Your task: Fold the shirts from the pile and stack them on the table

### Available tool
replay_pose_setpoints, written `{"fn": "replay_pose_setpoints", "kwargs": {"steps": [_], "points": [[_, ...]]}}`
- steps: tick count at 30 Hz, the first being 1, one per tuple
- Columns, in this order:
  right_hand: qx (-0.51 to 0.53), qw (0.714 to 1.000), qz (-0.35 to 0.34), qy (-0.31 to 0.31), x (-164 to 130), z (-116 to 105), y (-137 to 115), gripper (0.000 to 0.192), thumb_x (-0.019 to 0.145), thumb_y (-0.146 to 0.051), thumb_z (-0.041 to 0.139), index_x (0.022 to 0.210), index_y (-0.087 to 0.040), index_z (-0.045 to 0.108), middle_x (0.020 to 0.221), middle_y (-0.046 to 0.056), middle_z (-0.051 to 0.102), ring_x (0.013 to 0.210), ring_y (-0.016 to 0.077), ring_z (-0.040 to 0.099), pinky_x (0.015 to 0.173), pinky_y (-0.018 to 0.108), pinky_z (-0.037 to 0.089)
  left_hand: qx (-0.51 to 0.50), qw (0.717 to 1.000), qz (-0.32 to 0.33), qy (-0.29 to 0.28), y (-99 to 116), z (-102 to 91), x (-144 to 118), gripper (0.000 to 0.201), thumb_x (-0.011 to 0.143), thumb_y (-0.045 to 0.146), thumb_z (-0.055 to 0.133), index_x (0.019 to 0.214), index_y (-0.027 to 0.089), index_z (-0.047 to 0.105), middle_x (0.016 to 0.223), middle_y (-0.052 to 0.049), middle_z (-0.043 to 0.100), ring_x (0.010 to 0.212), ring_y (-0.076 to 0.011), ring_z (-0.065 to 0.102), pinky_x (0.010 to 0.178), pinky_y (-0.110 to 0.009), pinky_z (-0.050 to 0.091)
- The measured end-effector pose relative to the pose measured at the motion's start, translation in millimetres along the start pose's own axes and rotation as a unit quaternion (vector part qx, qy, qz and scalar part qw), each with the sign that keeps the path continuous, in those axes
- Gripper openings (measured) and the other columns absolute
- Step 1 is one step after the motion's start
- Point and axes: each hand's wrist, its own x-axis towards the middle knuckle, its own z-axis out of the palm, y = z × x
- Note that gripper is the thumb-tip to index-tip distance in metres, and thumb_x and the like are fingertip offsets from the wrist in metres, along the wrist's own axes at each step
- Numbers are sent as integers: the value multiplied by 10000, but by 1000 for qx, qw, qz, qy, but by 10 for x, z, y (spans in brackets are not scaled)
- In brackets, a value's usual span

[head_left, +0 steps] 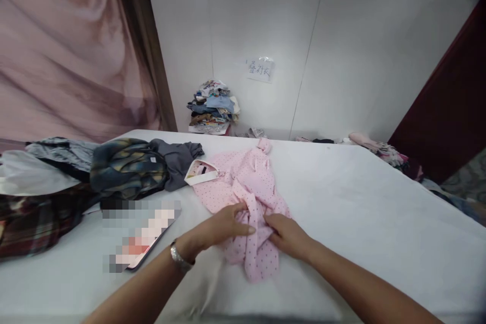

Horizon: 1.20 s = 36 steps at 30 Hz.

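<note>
A pink shirt with small dark dots and a white collar [243, 187] lies crumpled on the white table [372, 212], in the middle. My left hand [222, 225], with a watch on its wrist, presses on the shirt's near part, fingers closing over a bunched fold. My right hand [286, 235] grips the same fold from the right side. The two hands nearly touch each other over the cloth.
A pile of dark and plaid clothes [76, 177] lies at the table's left. A flat phone-like thing [142, 235] lies near my left arm. More clothes are heaped on the floor by the wall [213, 107] and at the table's far right [383, 152].
</note>
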Motion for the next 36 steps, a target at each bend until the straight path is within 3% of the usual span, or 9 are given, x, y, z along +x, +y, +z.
{"fn": "replay_pose_setpoints", "kwargs": {"steps": [3, 7, 12, 16, 23, 25, 29, 32, 36], "points": [[66, 997, 9, 50, 15, -163, 31, 304, 862, -280, 425, 886, -220, 722, 903, 43, 713, 869, 225, 633, 787, 352, 486, 6, 990, -46, 130, -18, -157, -163, 365, 674, 460, 714, 871, 165, 625, 772, -14, 658, 697, -160, 604, 619, -248, 461], [163, 956, 95, 227, -88, -644, 115, 241, 785, -361, 504, 778, -197, 680, 762, 36, 683, 715, 197, 607, 668, 322, 494, -42, 960, -32, 274, 61, -276, -383, 365, 659, 470, 724, 812, 174, 578, 646, 38, 578, 568, -111, 527, 513, -198, 376], [215, 884, 176, 376, -398, -1093, 447, 196, 723, -393, 569, 820, -241, 646, 853, 56, 693, 796, 238, 650, 717, 360, 535, -115, 963, -15, 245, 149, -94, -469, 357, 661, 449, 736, 841, 185, 577, 649, 50, 564, 547, -95, 508, 505, -190, 367], [269, 817, 242, 450, -706, -1264, 921, 215, 748, -424, 498, 889, -290, 591, 1002, 106, 689, 1011, 296, 647, 765, 367, 564, -145, 939, 22, 311, 126, -56, -547, 364, 639, 447, 753, 819, 189, 570, 671, 44, 581, 563, -91, 517, 515, -180, 373], [105, 788, 343, 501, -1239, -1017, 1186, 597, 762, -445, 520, 1314, -221, 475, 1380, 115, 510, 1195, 314, 546, 972, 466, 485, -79, 925, -39, 369, 15, -212, -878, 408, 591, 511, 764, 807, 194, 625, 669, 23, 609, 579, -124, 540, 494, -192, 393], [-20, 832, 286, 475, -1299, -859, 1078, 641, 791, -447, 525, 1391, -251, 418, 1469, 81, 420, 1279, 310, 469, 1020, 464, 440, -64, 921, -33, 383, -2, -223, -914, 417, 575, 532, 766, 790, 197, 643, 754, 5, 647, 636, -144, 573, 523, -205, 430], [-165, 944, 137, 249, -1311, -649, 945, 540, 852, -355, 463, 1387, -282, 457, 1487, 40, 404, 1385, 260, 335, 1126, 453, 301, -74, 904, -33, 419, 57, -268, -948, 451, 489, 535, 817, 748, 204, 653, 921, 5, 679, 712, -153, 601, 549, -202, 471], [-222, 959, 135, 115, -1320, -627, 1032, 560, 825, -297, 472, 1385, -285, 473, 1485, 41, 403, 1401, 277, 303, 1144, 516, 225, -78, 873, -57, 479, 175, -319, -968, 492, 455, 568, 820, 775, 232, 660, 797, 37, 671, 647, -135, 569, 505, -192, 450], [-258, 942, 174, 126, -1353, -704, 1320, 512, 833, -290, 457, 1335, -227, 539, 1441, 76, 463, 1361, 274, 378, 1118, 495, 300, -79, 843, -60, 529, 219, -503, -909, 539, 365, 599, 829, 747, 263, 654, 628, 63, 630, 587, -139, 537, 479, -211, 435]]}}
